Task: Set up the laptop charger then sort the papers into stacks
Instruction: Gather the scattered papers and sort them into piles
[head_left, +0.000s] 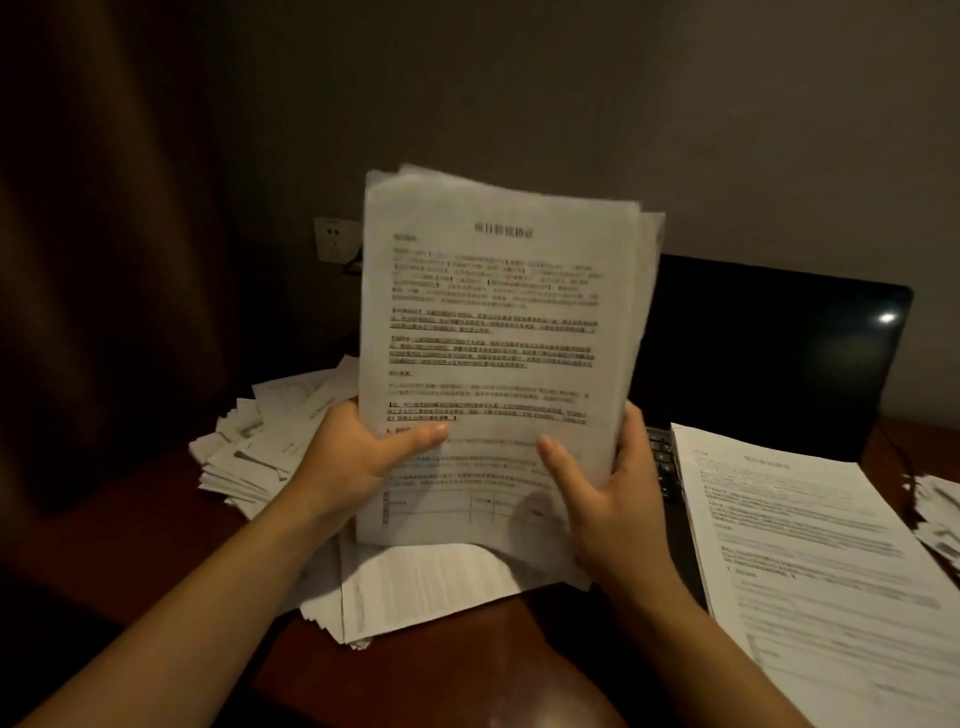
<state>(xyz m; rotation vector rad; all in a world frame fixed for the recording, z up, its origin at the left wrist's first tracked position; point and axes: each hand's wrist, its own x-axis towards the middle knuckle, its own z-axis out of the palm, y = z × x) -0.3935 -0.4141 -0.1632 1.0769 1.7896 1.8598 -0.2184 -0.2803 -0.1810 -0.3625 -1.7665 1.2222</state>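
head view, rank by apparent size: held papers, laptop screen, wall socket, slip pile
1. held papers, nearest the camera so inflated
2. laptop screen, partly hidden
3. slip pile, partly hidden
4. wall socket

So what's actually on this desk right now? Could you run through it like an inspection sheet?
Surface: dark reddish wooden desk, dimly lit.
Job's things: sheaf of printed papers held upright; open laptop behind it, screen dark; flat paper stack at right, overlapping the laptop's keyboard; another pile under the sheaf.
Clutter: loose heap of small slips at left; more scraps at the far right edge.
Hands: left hand and right hand each grip the sheaf near its lower sides.
Cables: thin dark cable right of the laptop; something dark below the wall socket, possibly a plug.
Surroundings: brown curtain at left, plain wall.
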